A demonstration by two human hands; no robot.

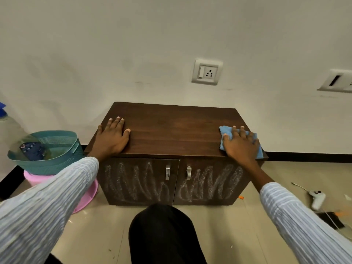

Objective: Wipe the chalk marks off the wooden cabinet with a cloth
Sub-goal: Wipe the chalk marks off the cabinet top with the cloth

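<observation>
Head view: the right hand presses a blue cloth flat-fingered at the wooden cabinet top's front-right corner; the left hand rests flat near the left edge — probably bracing. Chalk marks cover both doors — untouched.

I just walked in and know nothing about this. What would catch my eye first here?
Probably the white chalk marks scribbled in tall zigzags over both front doors of the wooden cabinet against the wall. Next, the blue cloth pressed flat under the right hand at the top's right end, while the left hand rests flat at its left end.
</observation>
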